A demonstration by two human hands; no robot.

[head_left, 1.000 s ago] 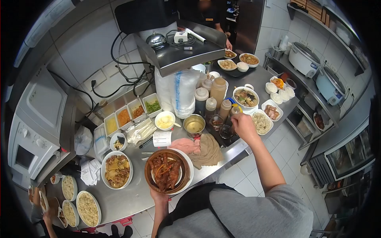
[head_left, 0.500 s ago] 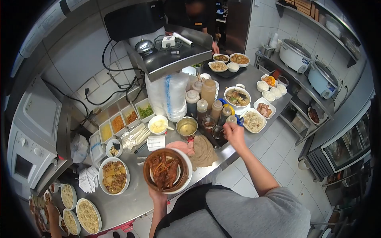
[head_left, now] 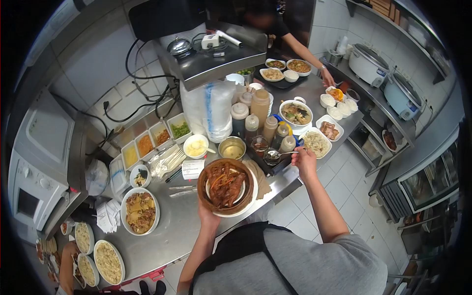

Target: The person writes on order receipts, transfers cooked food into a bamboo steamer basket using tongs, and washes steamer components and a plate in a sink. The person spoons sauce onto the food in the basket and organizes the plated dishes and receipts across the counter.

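My left hand supports from below a white plate carrying a round brown steamer basket. Inside the basket lies a glossy reddish-brown braised food that looks like chicken feet. A metal spoon is pinched in my right hand, its bowl end at the mouth of a small dark sauce jar. Another glass jar of dark red contents stands beside that one. Behind the steamer is a metal pot of pale liquid, and a brown cloth lies partly hidden by the plate.
Sauce bottles crowd the counter's middle. A soup bowl and rice dish stand right. At the far side a co-worker's hand is by small white bowls. Another person's hand is near rice bowls at lower left.
My left hand has carried the plate and steamer to the right. My right hand has shifted right and slightly down, and the spoon now shows clearly. The far co-worker's arm has reached toward the small bowls.
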